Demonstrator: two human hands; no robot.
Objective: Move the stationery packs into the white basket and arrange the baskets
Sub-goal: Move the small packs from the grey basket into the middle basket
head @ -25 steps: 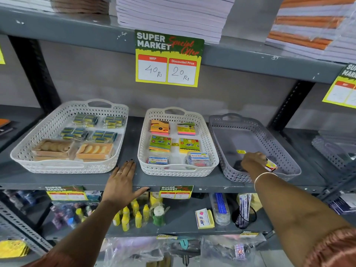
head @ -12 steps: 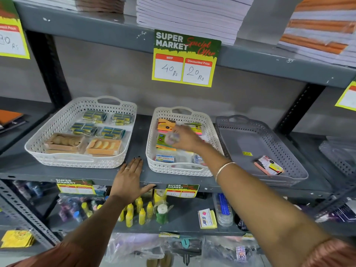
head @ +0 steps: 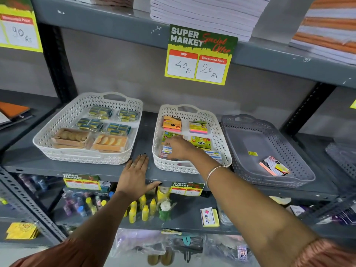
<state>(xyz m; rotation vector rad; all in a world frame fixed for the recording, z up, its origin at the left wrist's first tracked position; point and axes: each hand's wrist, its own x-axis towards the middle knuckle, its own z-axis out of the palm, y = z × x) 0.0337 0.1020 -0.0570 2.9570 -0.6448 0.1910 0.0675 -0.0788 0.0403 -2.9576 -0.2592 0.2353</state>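
Observation:
The middle white basket (head: 193, 169) holds several sticky-note and stationery packs, among them an orange pack (head: 172, 123) and a green one (head: 201, 142). My right hand (head: 180, 149) reaches into the basket's front left corner, fingers closed on a clear stationery pack (head: 166, 151) that sits low against the basket floor. To the right, the grey basket (head: 269, 183) contains one pink-edged pack (head: 273, 167) and a small yellow sticker. My left hand (head: 136, 176) lies flat and open on the shelf edge between the two white baskets.
A larger white basket (head: 77, 157) at the left holds blue-yellow packs and two orange boxes. A price sign (head: 200, 54) hangs from the shelf above. The lower shelf carries yellow bottles (head: 143, 211) and a boxed pack (head: 209, 217). A dark upright post (head: 306, 110) stands behind the grey basket.
My right hand lifted a clear pack from the grey basket, carried it left over the middle white basket and lowered it to the front left corner. The left hand stayed put.

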